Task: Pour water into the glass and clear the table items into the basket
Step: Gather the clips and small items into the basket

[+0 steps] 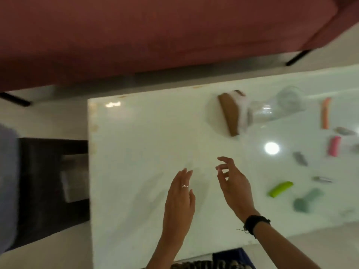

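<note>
Glass (289,100) — on its side, mouth rightward.

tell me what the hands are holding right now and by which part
Nothing is held. The left hand and the right hand both hover open and empty over the glossy white table, fingers spread, apart from every item on it.
</note>
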The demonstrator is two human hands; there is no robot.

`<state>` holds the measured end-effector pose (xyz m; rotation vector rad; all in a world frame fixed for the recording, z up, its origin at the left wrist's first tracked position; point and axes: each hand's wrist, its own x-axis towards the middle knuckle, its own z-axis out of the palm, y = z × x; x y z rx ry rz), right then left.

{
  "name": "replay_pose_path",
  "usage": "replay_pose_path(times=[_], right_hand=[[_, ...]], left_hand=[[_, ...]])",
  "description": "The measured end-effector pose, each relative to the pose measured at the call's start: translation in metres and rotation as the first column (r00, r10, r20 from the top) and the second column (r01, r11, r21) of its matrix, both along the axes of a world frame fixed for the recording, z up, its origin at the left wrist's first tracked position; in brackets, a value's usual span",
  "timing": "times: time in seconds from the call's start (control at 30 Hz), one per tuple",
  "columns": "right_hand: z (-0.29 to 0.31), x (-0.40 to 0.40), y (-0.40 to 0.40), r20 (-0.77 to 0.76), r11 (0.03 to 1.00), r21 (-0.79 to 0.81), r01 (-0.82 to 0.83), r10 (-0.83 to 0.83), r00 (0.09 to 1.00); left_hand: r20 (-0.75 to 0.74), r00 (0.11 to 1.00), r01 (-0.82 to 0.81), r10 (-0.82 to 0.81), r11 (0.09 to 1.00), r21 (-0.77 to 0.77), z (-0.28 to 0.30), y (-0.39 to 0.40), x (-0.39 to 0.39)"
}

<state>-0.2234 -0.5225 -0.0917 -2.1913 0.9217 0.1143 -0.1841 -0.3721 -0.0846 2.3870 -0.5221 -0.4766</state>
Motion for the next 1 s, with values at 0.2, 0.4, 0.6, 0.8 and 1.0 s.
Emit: replay_pose_path(times=[0.2, 0.4, 0.6, 0.8, 1.0], right_hand=[[0.009, -0.099, -0.131, -0.099, 0.985, -0.056, 0.164, -0.168, 0.981], [0.009, -0.169, -0.206, -0.182, 0.963, -0.062, 0.264, -0.271, 0.945], [-0.01, -0.199, -0.227, -0.236, 0.924, 0.05, 0.379, -0.358, 0.904], [-0.027, -0.204, -0.228, -0.222, 0.892, 0.077, 0.445, -0.42, 0.88], [-0.037, -0.194, -0.26, -0.162, 0.886, 0.04, 0.461, -0.45, 0.878]], left_hand=[[-0.133, 0.962, 0.245, -0.238, 0.969, 0.041, -0.009, -0.131, -0.068], [-0.145, 0.917, 0.393, -0.372, 0.904, 0.171, -0.017, -0.207, -0.112], [-0.153, 0.927, 0.375, -0.343, 0.869, 0.322, -0.033, -0.235, -0.128], [-0.113, 0.923, 0.382, -0.368, 0.835, 0.397, -0.044, -0.255, -0.127], [-0.138, 0.931, 0.364, -0.337, 0.857, 0.364, -0.049, -0.279, -0.121]])
